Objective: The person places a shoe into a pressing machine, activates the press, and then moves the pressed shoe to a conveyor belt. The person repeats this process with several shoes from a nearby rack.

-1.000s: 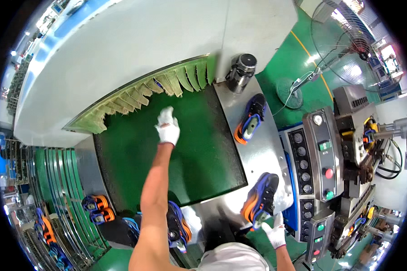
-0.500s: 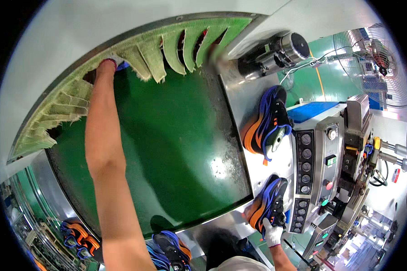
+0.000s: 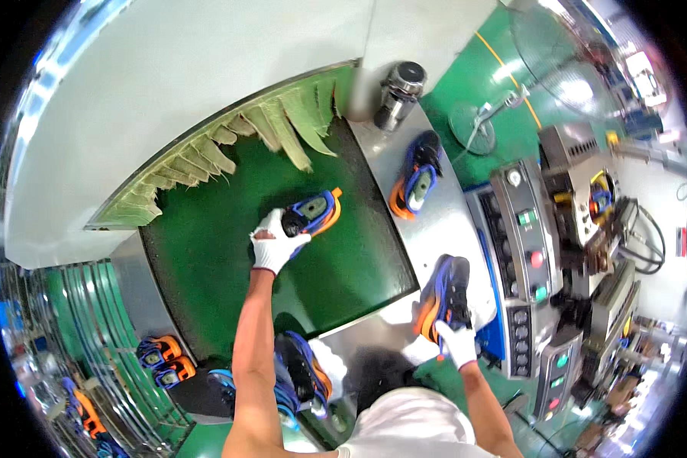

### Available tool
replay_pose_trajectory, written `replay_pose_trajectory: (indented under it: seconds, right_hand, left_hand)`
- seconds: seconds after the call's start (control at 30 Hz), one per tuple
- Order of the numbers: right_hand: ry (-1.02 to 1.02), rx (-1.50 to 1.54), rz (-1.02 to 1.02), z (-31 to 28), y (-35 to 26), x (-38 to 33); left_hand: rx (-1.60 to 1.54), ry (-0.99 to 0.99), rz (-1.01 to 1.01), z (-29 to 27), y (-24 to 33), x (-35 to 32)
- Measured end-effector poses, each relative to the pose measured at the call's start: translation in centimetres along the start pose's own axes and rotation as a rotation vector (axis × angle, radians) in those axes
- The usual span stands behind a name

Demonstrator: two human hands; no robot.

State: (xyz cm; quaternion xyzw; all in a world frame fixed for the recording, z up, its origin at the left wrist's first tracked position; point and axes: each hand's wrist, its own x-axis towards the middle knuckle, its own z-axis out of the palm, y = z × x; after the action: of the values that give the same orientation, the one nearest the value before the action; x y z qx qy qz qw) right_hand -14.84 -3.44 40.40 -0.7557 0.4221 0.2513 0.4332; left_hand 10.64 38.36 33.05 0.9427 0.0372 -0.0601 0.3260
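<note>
At far left, a rack (image 3: 103, 382) holds orange-and-blue shoes (image 3: 160, 359). On the green belt (image 3: 221, 252), the gloved left hand (image 3: 273, 243) grips a blue-and-orange shoe (image 3: 313, 214). On the steel table (image 3: 443, 221) to the right, the right hand (image 3: 458, 341) clasps another shoe (image 3: 444, 296).

steel flask (image 3: 398, 93) upright by curtain strips (image 3: 282, 130) | control panel (image 3: 528, 252) | floor fan (image 3: 561, 65)
</note>
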Motion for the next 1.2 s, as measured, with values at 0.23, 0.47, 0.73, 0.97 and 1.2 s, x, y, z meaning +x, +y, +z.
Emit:
replay_pose_trajectory:
  seconds: [0.23,0.47,0.73,0.97,1.2]
  right_hand:
    - [0.133,-0.435,-1.085,-7.8,-4.2,-9.8]
    - [-0.053,-0.283,-1.14,-15.6,-5.5,-9.8]
    - [-0.212,0.946,-0.562,-28.6,7.5,-11.5]
    - [-0.302,1.616,-0.493,-33.6,16.4,-12.3]
    - [-0.074,1.761,-0.628,-36.0,18.3,-13.3]
  left_hand:
    - [0.147,-0.507,0.347,-1.9,16.2,-14.7]
    - [0.155,-0.718,1.163,-1.8,39.6,-18.0]
    - [-0.249,-0.22,1.308,2.4,61.2,-16.6]
    - [0.175,-0.246,1.219,21.7,76.4,-2.7]
    - [0.477,-0.142,0.932,36.4,81.2,1.0]
